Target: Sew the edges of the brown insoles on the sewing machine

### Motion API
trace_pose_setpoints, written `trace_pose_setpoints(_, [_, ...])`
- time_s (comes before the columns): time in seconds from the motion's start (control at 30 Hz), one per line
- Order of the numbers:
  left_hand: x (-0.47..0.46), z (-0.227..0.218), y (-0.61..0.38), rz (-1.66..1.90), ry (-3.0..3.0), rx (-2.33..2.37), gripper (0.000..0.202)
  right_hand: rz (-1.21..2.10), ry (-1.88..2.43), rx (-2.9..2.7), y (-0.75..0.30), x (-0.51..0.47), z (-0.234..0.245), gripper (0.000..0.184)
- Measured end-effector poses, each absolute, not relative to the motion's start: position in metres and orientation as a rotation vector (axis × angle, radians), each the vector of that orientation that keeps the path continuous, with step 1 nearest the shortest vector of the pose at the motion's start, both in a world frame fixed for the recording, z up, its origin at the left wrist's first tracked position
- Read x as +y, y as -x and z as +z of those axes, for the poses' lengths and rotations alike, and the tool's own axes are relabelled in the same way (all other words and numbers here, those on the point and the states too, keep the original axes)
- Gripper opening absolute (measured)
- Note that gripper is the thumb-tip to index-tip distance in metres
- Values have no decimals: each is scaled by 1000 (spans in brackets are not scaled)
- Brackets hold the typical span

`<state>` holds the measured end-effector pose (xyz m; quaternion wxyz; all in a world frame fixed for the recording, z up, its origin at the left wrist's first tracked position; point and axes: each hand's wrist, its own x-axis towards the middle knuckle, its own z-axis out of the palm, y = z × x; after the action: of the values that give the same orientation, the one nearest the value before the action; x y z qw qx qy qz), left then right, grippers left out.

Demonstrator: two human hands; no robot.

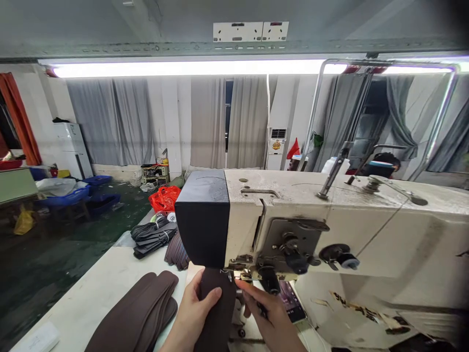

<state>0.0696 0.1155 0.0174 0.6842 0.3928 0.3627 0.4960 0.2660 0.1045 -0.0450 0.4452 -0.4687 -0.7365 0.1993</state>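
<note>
A dark brown leather strip point(219, 308) runs under the head of a cream sewing machine point(330, 230). My left hand point(192, 313) is wrapped round the strip's left edge, thumb on top, just below the machine's black end cap point(202, 220). My right hand point(269, 315) is on the strip's right side with its fingers pinched together near the needle area point(240, 278); what they pinch is hidden.
A stack of brown leather pieces point(141, 313) lies on the white table point(91, 303) at my left. Bundled dark strips point(152, 237) and a red bag point(164, 198) sit further back. A phone point(291, 303) lies under the machine arm. A person's head point(383, 164) shows behind the machine.
</note>
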Motion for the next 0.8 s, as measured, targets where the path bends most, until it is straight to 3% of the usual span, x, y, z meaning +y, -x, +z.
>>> trace_pose_setpoints(0.37, [113,0,-75,1194,-858,802,60,471,1132,-1812,-266,108,-50,39])
trace_pose_setpoints(0.8, [118,-3,-54,894,-951,850,85,514,1154,-1779,-264,107,-44,38])
